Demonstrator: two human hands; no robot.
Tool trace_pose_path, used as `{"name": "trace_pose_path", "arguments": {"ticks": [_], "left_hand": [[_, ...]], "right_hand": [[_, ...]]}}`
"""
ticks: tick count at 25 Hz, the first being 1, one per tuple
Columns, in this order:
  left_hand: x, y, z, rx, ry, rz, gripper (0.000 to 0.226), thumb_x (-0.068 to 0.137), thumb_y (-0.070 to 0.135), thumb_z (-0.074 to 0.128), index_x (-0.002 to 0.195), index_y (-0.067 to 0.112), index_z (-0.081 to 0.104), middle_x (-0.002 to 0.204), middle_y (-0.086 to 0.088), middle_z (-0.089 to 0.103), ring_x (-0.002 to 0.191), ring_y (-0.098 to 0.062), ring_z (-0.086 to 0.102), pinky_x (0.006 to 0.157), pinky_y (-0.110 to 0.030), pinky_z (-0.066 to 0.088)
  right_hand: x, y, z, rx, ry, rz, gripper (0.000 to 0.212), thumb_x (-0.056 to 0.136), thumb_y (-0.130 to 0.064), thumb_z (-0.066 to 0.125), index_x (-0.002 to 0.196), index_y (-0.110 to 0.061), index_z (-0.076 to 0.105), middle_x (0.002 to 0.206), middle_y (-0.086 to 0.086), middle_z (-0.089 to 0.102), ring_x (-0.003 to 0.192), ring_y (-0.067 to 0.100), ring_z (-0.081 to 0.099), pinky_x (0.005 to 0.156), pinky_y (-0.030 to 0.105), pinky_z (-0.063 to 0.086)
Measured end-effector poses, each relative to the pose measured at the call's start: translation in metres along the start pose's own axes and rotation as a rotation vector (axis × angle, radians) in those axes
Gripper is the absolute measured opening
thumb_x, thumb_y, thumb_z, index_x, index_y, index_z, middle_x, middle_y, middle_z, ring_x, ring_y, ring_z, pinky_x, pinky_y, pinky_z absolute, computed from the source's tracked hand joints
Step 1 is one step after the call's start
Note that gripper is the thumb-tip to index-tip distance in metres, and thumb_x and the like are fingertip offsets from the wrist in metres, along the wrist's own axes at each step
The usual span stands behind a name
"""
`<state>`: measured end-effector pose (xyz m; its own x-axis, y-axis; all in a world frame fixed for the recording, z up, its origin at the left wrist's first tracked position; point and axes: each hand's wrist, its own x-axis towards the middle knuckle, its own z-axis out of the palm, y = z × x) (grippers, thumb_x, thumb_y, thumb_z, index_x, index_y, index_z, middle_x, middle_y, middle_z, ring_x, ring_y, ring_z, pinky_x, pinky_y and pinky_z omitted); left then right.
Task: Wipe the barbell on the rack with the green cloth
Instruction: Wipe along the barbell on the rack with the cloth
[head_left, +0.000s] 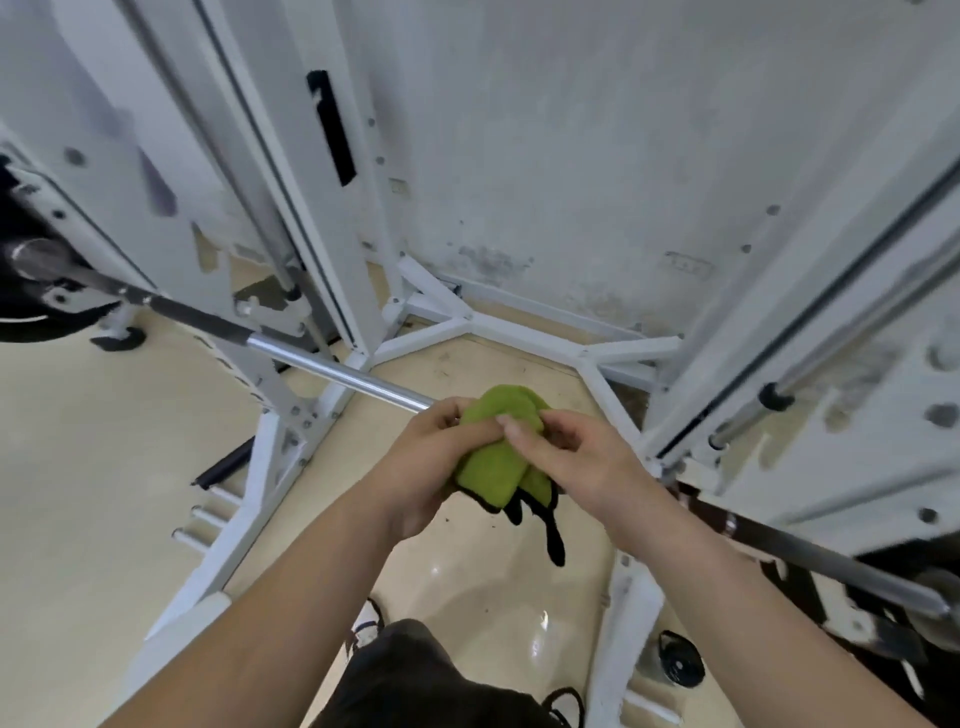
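A silver barbell (332, 368) runs across the white rack from upper left to lower right, at about waist height. The green cloth (496, 462), edged in black, is wrapped over the bar's middle. My left hand (434, 462) grips the cloth and the bar from the left side. My right hand (576, 457) pinches the cloth from the right, thumb and fingers on its top fold. The bar's middle stretch is hidden under the cloth and both hands. The bar shows again at the lower right (831, 564).
White rack uprights (332, 208) stand left and right, with a white base frame (519, 332) on the beige floor against the wall. A black weight plate (31, 301) sits on the bar's left end. A small black plate (680, 660) lies on the floor at right.
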<state>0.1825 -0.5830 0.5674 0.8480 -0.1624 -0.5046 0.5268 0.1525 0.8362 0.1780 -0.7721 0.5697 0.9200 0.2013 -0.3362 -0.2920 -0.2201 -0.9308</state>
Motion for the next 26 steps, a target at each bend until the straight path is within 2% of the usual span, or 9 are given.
{"name": "trace_pose_path", "arguments": {"ticks": [4, 6, 9, 11, 14, 17, 20, 23, 26], "left_hand": [[0.003, 0.041, -0.118, -0.050, -0.102, 0.058, 0.048, 0.084, 0.005, 0.071, 0.132, 0.007, 0.065, 0.126, -0.023, 0.070, 0.114, -0.039, 0.070, 0.091, -0.047, 0.059], [0.005, 0.058, -0.176, 0.041, 0.004, 0.095, 0.044, 0.082, 0.014, 0.081, 0.124, 0.009, 0.069, 0.117, -0.019, 0.075, 0.105, -0.034, 0.074, 0.087, -0.045, 0.061], [0.016, 0.082, -0.254, 0.252, 0.194, 0.189, 0.041, 0.081, 0.038, 0.088, 0.100, 0.006, 0.072, 0.081, -0.008, 0.075, 0.068, -0.021, 0.070, 0.058, -0.026, 0.055], [0.025, 0.097, -0.294, 0.234, 0.257, 0.222, 0.049, 0.082, 0.049, 0.083, 0.092, 0.003, 0.068, 0.072, -0.005, 0.065, 0.062, -0.016, 0.061, 0.054, -0.024, 0.049], [0.051, 0.114, -0.339, 0.192, 0.405, 0.217, 0.049, 0.081, 0.060, 0.075, 0.085, 0.012, 0.065, 0.073, 0.000, 0.061, 0.062, -0.011, 0.058, 0.054, -0.025, 0.049], [0.084, 0.108, -0.363, 0.383, 0.589, 0.131, 0.047, 0.081, 0.061, 0.073, 0.103, 0.021, 0.063, 0.097, 0.000, 0.069, 0.083, -0.015, 0.068, 0.075, -0.038, 0.061], [0.100, 0.098, -0.373, 0.505, 0.695, 0.176, 0.051, 0.078, 0.059, 0.076, 0.111, 0.025, 0.060, 0.113, 0.002, 0.061, 0.098, -0.017, 0.065, 0.086, -0.043, 0.060], [0.109, 0.108, -0.381, 0.501, 0.799, 0.153, 0.044, 0.075, 0.069, 0.070, 0.091, 0.029, 0.062, 0.086, 0.009, 0.069, 0.079, -0.013, 0.069, 0.071, -0.045, 0.063], [0.119, 0.125, -0.393, 0.785, 0.705, 0.070, 0.054, 0.083, 0.077, 0.054, 0.075, 0.025, 0.064, 0.070, 0.006, 0.068, 0.068, -0.011, 0.067, 0.061, -0.037, 0.059]], "right_hand": [[0.070, -0.037, 0.096, 0.045, 0.101, -0.054, 0.011, 0.085, -0.031, 0.080, 0.093, -0.025, 0.074, 0.086, -0.007, 0.078, 0.081, 0.006, 0.073, 0.067, 0.019, 0.057], [0.104, -0.058, 0.150, 0.066, 0.144, -0.053, 0.008, 0.089, -0.027, 0.076, 0.092, -0.020, 0.073, 0.086, 0.001, 0.078, 0.083, 0.018, 0.074, 0.069, 0.029, 0.059], [0.157, -0.095, 0.221, 0.062, 0.212, -0.075, 0.014, 0.089, -0.034, 0.073, 0.084, -0.021, 0.074, 0.082, 0.001, 0.077, 0.080, 0.020, 0.074, 0.067, 0.034, 0.059], [0.187, -0.118, 0.253, 0.064, 0.219, -0.072, 0.019, 0.085, -0.042, 0.073, 0.084, -0.023, 0.077, 0.082, -0.001, 0.078, 0.078, 0.017, 0.073, 0.070, 0.036, 0.060], [0.227, -0.141, 0.288, 0.019, 0.203, -0.086, 0.027, 0.082, -0.047, 0.071, 0.106, -0.034, 0.073, 0.090, -0.010, 0.077, 0.081, 0.006, 0.073, 0.072, 0.030, 0.057], [0.261, -0.135, 0.308, -0.396, 0.109, -0.132, 0.048, 0.084, -0.040, 0.071, 0.130, -0.032, 0.061, 0.124, -0.007, 0.062, 0.105, 0.015, 0.065, 0.088, 0.035, 0.054], [0.276, -0.119, 0.319, -0.575, -0.064, -0.206, 0.051, 0.083, -0.038, 0.072, 0.132, -0.030, 0.061, 0.128, -0.005, 0.060, 0.116, 0.016, 0.058, 0.098, 0.037, 0.051], [0.281, -0.108, 0.328, -0.662, -0.135, -0.337, 0.070, 0.072, -0.054, 0.073, 0.138, -0.042, 0.051, 0.129, -0.012, 0.054, 0.115, 0.010, 0.055, 0.093, 0.036, 0.053], [0.293, -0.107, 0.334, -0.714, -0.166, -0.320, 0.072, 0.077, -0.056, 0.071, 0.143, -0.045, 0.043, 0.130, -0.010, 0.054, 0.116, 0.015, 0.056, 0.092, 0.036, 0.052]]}}
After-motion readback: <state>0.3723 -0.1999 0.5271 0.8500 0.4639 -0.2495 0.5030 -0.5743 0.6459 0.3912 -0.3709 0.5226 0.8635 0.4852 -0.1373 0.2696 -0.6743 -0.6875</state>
